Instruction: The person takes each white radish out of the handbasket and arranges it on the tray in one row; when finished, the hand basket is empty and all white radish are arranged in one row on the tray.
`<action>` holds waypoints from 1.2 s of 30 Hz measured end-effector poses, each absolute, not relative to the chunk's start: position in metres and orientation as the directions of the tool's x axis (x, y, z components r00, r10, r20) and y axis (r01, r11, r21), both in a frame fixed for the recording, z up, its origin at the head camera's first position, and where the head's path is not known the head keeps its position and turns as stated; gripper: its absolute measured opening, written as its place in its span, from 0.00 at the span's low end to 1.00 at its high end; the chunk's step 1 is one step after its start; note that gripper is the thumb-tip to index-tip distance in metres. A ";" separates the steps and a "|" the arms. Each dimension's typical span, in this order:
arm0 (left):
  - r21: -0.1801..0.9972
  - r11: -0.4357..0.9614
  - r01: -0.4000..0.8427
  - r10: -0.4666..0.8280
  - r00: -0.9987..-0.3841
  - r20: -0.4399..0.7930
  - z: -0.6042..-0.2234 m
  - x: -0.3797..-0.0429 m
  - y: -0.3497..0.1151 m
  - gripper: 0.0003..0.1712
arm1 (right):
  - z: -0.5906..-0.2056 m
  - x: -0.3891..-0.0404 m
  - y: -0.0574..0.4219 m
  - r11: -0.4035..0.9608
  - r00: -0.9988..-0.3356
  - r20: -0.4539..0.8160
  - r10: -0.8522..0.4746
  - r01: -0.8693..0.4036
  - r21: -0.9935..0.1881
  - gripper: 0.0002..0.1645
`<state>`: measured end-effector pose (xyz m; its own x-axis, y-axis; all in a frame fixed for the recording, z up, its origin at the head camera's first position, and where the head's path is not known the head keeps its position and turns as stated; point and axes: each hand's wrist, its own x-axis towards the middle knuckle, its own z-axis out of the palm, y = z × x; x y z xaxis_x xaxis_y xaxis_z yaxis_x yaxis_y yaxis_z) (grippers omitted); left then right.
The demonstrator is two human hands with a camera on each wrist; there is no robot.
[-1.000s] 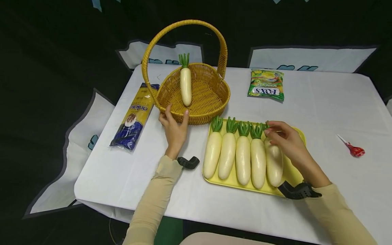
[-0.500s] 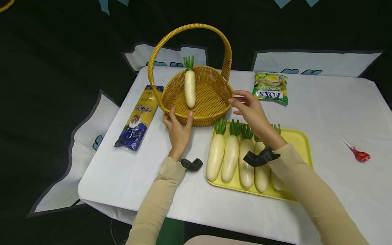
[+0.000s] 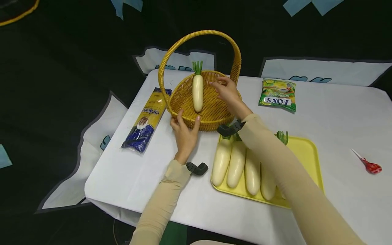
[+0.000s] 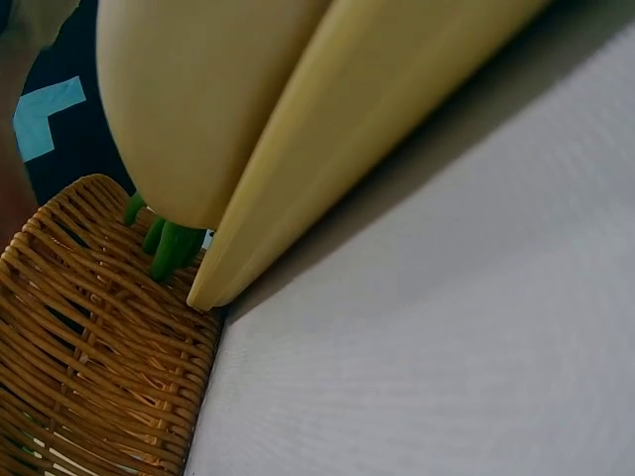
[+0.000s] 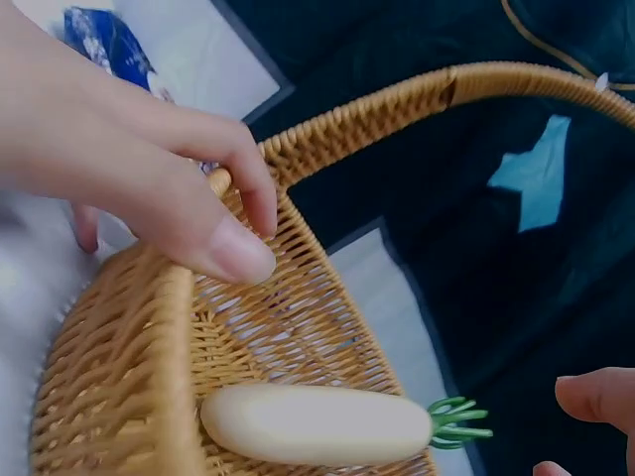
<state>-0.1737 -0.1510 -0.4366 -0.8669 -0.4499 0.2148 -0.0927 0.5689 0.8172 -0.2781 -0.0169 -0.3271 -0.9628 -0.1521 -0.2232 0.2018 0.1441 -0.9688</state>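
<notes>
A yellow wicker basket (image 3: 211, 125) with a tall arched handle stands near the back of the table. One white radish (image 3: 197, 93) with green stalks leans inside it, its top at the rear rim. My left hand (image 3: 185, 139) holds the basket's front rim, thumb and a finger over the edge in the right wrist view. My right hand (image 3: 229, 95) hovers over the basket's right side, fingers apart from the radish and holding nothing. Several more white radishes (image 3: 222, 163) lie side by side on a yellow tray (image 3: 306, 156); my right forearm covers part of them.
Left of the basket lies a blue and yellow packet (image 3: 147, 120). A green Fox's bag (image 3: 278, 94) lies at the back right, and a red lollipop (image 3: 372, 167) farther right. White cloth covers the table (image 3: 122, 190); dark curtains hang behind.
My right hand has left the rightmost radish's stalks on the tray and travelled up and left, empty, over the basket. My left hand stays at the rim. The head view has shifted slightly.
</notes>
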 end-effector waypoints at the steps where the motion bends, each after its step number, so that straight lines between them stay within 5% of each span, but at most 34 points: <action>1: 0.815 0.572 -0.096 -0.449 -0.867 0.214 -0.437 -0.173 -0.150 0.43 | -0.328 -0.281 -0.020 0.143 -0.961 -0.232 -0.149 0.211 -0.967 0.32; 23: 0.810 0.574 -0.121 -0.469 -0.859 0.204 -0.437 -0.170 -0.144 0.41 | -0.379 -0.306 -0.055 0.160 -0.890 -0.429 -0.157 0.405 -0.900 0.47; 36: 0.803 0.589 -0.092 -0.467 -0.850 0.245 -0.434 -0.172 -0.148 0.39 | -0.391 -0.311 -0.066 0.219 -0.899 -0.359 -0.251 0.309 -0.926 0.47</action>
<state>-0.1720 -0.1484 -0.4341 -0.8499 -0.4667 0.2448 -0.0921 0.5889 0.8029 -0.3107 -0.0657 -0.3908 -0.8988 -0.2512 -0.3592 0.3086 0.2192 -0.9256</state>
